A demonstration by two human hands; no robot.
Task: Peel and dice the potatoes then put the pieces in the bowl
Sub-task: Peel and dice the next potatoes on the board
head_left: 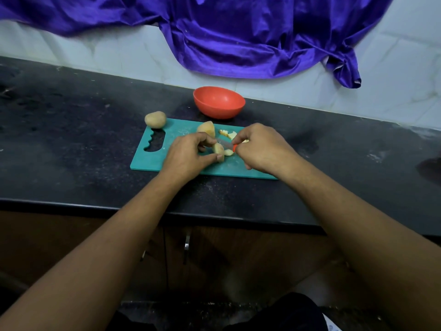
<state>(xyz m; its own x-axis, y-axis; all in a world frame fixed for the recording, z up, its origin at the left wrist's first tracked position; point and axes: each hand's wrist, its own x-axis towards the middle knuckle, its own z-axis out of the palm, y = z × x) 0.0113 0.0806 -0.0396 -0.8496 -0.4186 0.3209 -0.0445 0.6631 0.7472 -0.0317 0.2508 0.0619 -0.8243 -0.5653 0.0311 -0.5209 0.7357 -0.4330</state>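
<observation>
Potato piece (219, 152), pale and partly skinned, sits low over the middle of a teal cutting board (148, 161), pinched between the thumb and curled fingers of the left hand (188, 154). The right hand (260, 149) is closed round the orange handle of a small knife (234, 147). Its blade points left and reaches the held piece, but it is blurred, so I cannot tell whether it is cutting in.

A larger potato chunk (206, 129), part skin and part pale flesh, lies on the board just beyond the left hand's fingers. A whole unpeeled potato (155, 119) rests at the board's far left corner, overlapping its edge, beside the wavy grip cut-out. Thin yellowish peelings (229, 134) lie on the board between the chunk and the right hand, and a few more scraps show just below the blade.

A red bowl (219, 112) stands on the black bench (71, 139) just past the far edge of the board, near the white tiled wall (381, 75). A shiny purple cloth (238, 32) hangs down over that wall. Below the bench edge are dark wooden cupboard doors with a metal handle (186, 242).
</observation>
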